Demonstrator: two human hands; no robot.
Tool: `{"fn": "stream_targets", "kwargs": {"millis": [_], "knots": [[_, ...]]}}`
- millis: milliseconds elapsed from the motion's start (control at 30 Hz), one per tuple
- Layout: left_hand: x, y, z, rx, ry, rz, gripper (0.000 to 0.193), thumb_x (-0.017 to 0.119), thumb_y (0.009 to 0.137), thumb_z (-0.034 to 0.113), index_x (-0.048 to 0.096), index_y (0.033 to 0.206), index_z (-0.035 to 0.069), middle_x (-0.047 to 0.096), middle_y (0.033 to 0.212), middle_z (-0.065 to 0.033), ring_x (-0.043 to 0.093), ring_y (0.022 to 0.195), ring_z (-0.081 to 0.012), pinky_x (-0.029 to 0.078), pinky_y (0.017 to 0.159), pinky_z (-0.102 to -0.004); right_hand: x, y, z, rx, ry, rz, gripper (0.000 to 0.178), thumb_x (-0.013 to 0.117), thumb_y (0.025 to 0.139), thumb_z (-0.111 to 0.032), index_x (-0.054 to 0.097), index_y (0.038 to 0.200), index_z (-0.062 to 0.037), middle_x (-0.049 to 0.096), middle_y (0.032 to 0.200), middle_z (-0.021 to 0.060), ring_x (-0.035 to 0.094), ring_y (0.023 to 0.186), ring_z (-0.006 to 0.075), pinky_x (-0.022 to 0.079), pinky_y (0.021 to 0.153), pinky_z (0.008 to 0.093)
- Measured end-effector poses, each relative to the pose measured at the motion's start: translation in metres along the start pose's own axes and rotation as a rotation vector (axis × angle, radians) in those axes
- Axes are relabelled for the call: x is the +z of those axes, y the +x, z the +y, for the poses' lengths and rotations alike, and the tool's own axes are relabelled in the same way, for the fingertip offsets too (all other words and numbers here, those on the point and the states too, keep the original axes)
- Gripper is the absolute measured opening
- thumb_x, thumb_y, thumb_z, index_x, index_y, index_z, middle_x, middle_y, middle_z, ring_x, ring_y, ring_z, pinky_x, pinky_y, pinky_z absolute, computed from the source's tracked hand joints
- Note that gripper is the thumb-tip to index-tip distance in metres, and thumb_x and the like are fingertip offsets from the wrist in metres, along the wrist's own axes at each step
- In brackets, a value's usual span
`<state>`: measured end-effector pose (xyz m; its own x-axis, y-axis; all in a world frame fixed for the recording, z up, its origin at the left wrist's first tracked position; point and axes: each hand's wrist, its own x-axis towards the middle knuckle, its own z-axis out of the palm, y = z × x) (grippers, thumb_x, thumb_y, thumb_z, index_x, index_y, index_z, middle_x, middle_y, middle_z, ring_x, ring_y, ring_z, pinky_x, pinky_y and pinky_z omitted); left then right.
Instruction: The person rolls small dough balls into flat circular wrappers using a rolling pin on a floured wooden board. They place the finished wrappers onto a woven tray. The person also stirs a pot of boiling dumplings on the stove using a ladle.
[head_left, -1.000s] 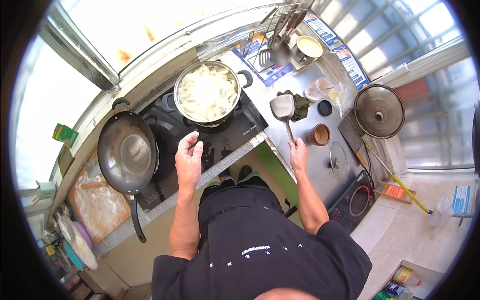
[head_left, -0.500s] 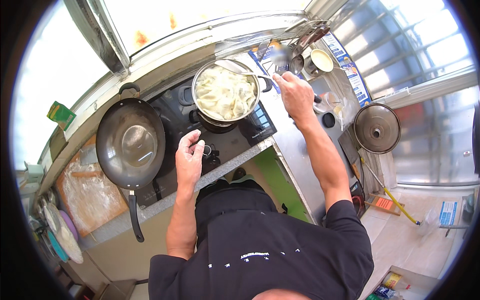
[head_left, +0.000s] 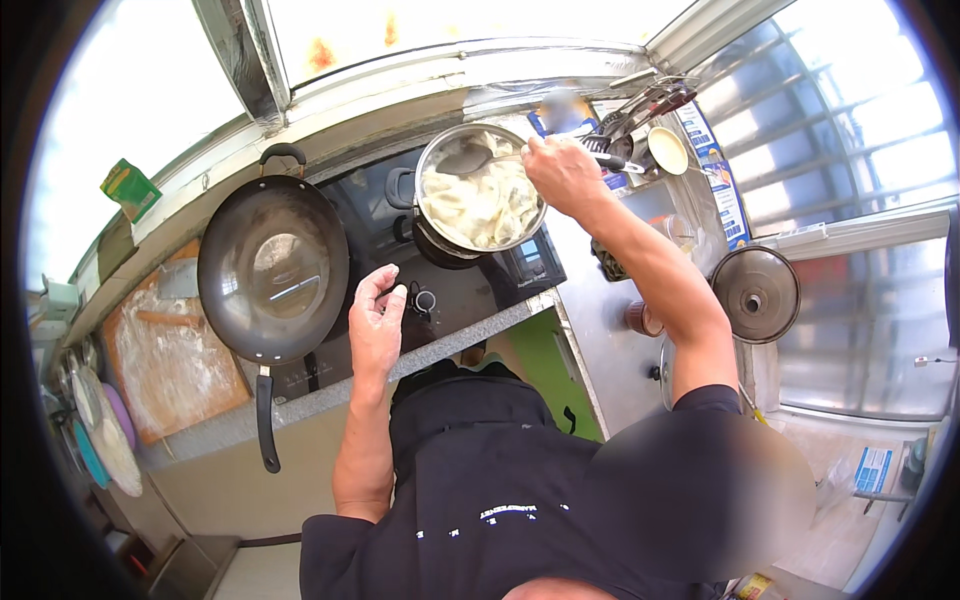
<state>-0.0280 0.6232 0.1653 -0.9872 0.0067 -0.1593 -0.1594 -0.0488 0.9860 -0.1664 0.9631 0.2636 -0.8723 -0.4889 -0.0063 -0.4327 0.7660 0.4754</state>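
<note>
My right hand (head_left: pixel 565 175) is closed round the handle of a metal cooking spoon (head_left: pixel 463 156). The spoon's rounded head lies inside a steel pot (head_left: pixel 421 197), at the far left of its contents. Pale dumplings (head_left: pixel 482 205) fill the pot, which stands on the black cooktop (head_left: pixel 370 215). In front of the pot, my left hand (head_left: pixel 377 325) hovers above the cooktop with nothing in it. Its fingers are curved, and thumb and forefinger stand apart; pale powder marks the fingertips. Beside that hand sits a small ring-shaped thing (head_left: pixel 425 301).
A large dark wok (head_left: pixel 275 270) sits left of the pot, its handle over the counter edge. Further left lies a floured board (head_left: pixel 170 370) with a rolling pin (head_left: pixel 172 319). Utensils (head_left: pixel 640 110) and a cream bowl (head_left: pixel 668 150) stand back right. A lid (head_left: pixel 756 295) leans at right.
My right hand has shifted left toward the pot's rim, and the spoon head has gone from the back rim down onto the dumplings. My left hand has stayed nearly still.
</note>
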Motion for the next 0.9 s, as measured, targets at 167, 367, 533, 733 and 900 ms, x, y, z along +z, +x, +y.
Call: {"fn": "stream_targets", "kwargs": {"millis": [167, 367, 533, 733, 900], "knots": [[-0.001, 0.001, -0.002, 0.020, 0.018, 0.022, 0.032, 0.068, 0.104, 0.005, 0.066, 0.135, -0.002, 0.067, 0.134, -0.0088, 0.064, 0.119, -0.0160, 0.054, 0.103, -0.0315, -0.014, -0.001, -0.001, -0.045, -0.051, -0.139, 0.013, 0.066, 0.094, -0.012, 0.075, 0.101, -0.0059, 0.071, 0.104, 0.0084, 0.074, 0.098, 0.0218, 0.060, 0.081, 0.0348], [0.004, 0.004, -0.001, 0.016, 0.014, 0.012, 0.032, 0.068, 0.103, 0.005, 0.066, 0.134, -0.003, 0.067, 0.134, -0.0095, 0.064, 0.120, -0.0164, 0.054, 0.104, -0.0319, -0.020, -0.023, 0.005, -0.009, 0.007, -0.132, 0.011, 0.068, 0.090, -0.011, 0.078, 0.089, -0.0058, 0.073, 0.099, 0.0106, 0.076, 0.091, 0.0226, 0.061, 0.074, 0.0358], [0.009, 0.006, 0.003, 0.015, 0.018, 0.004, 0.032, 0.068, 0.103, 0.005, 0.066, 0.134, -0.003, 0.067, 0.134, -0.0100, 0.064, 0.120, -0.0166, 0.054, 0.103, -0.0321, -0.041, -0.043, 0.010, 0.062, 0.117, -0.232, 0.010, 0.068, 0.092, -0.010, 0.077, 0.093, -0.0062, 0.072, 0.098, 0.0096, 0.076, 0.091, 0.0258, 0.062, 0.077, 0.0380], [0.011, 0.008, 0.002, 0.005, 0.014, -0.010, 0.034, 0.068, 0.104, 0.007, 0.065, 0.136, -0.003, 0.067, 0.134, -0.0098, 0.064, 0.120, -0.0162, 0.052, 0.105, -0.0318, -0.084, -0.062, 0.031, 0.172, 0.214, -0.144, 0.024, 0.064, 0.098, -0.011, 0.083, 0.110, -0.0163, 0.071, 0.096, 0.0055, 0.076, 0.089, 0.0261, 0.061, 0.075, 0.0411], [0.018, 0.006, 0.011, -0.057, -0.020, -0.036, 0.036, 0.067, 0.106, 0.008, 0.063, 0.140, -0.004, 0.067, 0.134, -0.0092, 0.062, 0.123, -0.0161, 0.048, 0.111, -0.0317, -0.066, -0.047, 0.038, 0.256, 0.213, -0.116, 0.031, 0.061, 0.098, -0.008, 0.081, 0.121, -0.0159, 0.071, 0.101, 0.0080, 0.076, 0.095, 0.0282, 0.061, 0.079, 0.0434]]}}
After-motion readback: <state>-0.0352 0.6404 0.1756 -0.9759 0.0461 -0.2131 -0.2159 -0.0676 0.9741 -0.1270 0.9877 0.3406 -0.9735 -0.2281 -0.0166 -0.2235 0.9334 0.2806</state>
